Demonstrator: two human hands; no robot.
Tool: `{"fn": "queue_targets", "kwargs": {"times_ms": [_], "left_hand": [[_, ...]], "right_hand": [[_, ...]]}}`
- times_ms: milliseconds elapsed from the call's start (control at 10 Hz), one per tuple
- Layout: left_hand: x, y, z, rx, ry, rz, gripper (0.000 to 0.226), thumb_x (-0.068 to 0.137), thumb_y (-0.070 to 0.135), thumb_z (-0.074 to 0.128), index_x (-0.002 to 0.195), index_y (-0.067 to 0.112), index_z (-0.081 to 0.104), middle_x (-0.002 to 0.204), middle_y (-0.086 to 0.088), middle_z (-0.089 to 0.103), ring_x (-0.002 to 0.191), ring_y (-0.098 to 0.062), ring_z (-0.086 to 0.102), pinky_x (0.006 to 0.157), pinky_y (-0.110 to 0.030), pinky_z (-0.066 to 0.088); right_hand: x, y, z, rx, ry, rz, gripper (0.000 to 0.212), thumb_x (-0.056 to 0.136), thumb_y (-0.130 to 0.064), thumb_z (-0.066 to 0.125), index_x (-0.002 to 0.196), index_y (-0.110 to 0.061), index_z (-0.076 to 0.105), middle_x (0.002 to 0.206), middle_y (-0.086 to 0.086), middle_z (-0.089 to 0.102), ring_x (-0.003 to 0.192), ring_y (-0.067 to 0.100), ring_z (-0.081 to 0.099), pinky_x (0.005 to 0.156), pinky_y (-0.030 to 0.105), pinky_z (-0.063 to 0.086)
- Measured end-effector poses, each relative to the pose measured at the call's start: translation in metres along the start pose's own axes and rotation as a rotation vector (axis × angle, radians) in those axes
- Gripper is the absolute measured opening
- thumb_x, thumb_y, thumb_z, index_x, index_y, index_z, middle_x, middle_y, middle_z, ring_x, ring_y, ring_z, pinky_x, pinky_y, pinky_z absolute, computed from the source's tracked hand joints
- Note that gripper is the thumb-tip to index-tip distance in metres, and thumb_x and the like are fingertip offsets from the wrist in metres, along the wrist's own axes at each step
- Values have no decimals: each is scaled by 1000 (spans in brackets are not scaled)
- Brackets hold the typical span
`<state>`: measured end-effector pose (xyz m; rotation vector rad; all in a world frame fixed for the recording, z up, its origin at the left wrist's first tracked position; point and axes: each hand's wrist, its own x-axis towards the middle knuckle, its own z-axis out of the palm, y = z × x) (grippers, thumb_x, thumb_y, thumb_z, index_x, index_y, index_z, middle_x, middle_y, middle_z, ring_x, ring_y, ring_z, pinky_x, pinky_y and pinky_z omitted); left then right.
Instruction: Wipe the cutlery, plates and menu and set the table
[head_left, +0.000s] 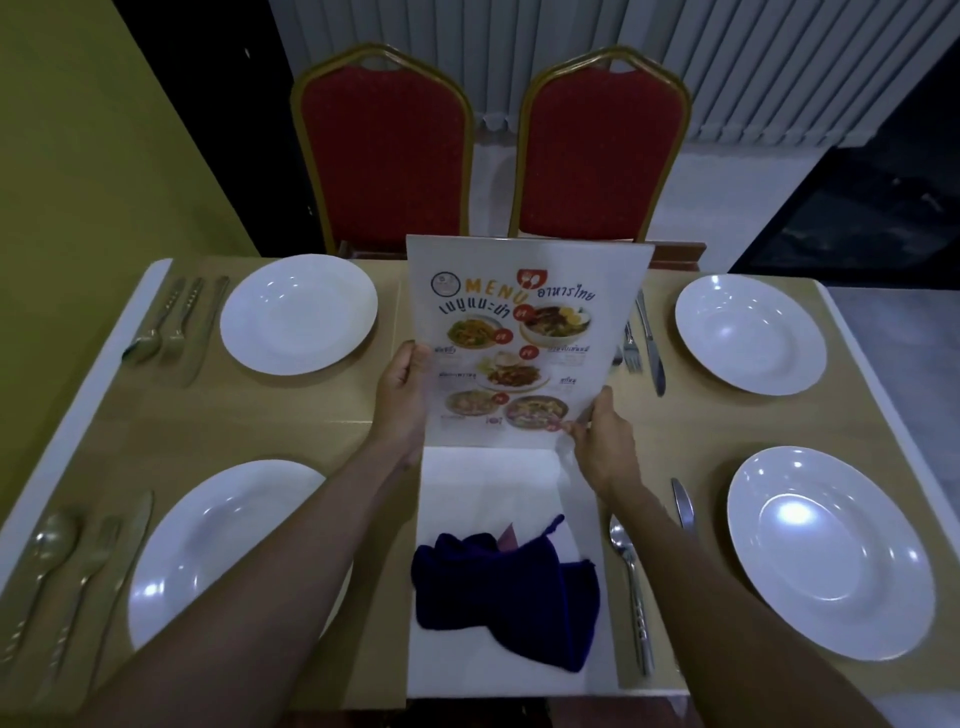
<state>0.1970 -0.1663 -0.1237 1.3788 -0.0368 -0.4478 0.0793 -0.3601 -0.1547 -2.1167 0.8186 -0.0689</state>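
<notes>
A laminated menu (524, 332) with food pictures is held upright over the middle of the wooden table (311, 415). My left hand (402, 400) grips its left edge and my right hand (602, 441) pinches its lower right edge. Below it a white sheet (488, 478) lies flat with a crumpled dark blue cloth (504, 592) on it. White plates stand at the far left (298, 314), far right (750, 335), near left (223, 545) and near right (831, 553). Cutlery lies at the far left (176, 327), near left (67, 571), far right (644, 343) and near right (631, 587).
Two red padded chairs with gold frames, one left (384, 150) and one right (602, 145), stand at the table's far side. A yellow-green wall (78, 156) runs along the left. The table's white edges border both sides, with grey floor to the right.
</notes>
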Motion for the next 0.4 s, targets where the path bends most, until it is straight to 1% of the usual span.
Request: {"fn": "queue_targets", "kwargs": {"times_ms": [100,200,300,400], "left_hand": [[0,0,0,11,23,-7,25,104,30,42,109,12,59,105,-4,73,87,-17,73,55,-27,58],[-4,2,4,48,26,-8,32,104,32,41,120,8,56,118,-12,68,106,-30,67,84,-47,59],[-17,11,13,232,47,-6,38,100,39,45,130,15,47,128,-8,61,110,-24,63,93,-47,55],[-20,19,7,522,65,-74,59,99,56,28,131,10,46,135,-16,55,123,-34,55,104,-55,45]], "right_hand": [[1,-3,0,-22,-8,23,30,96,-7,57,119,-5,38,110,17,63,95,32,64,83,49,56],[-4,-7,-1,-53,-70,90,37,94,-5,58,124,-1,36,120,22,56,106,36,59,90,50,52],[-7,-19,-11,-241,-298,227,76,91,-20,67,145,4,20,145,25,33,131,40,40,109,48,37],[-13,-32,-28,-519,-574,203,76,91,-41,66,149,-4,32,151,17,38,134,33,41,111,43,36]]}}
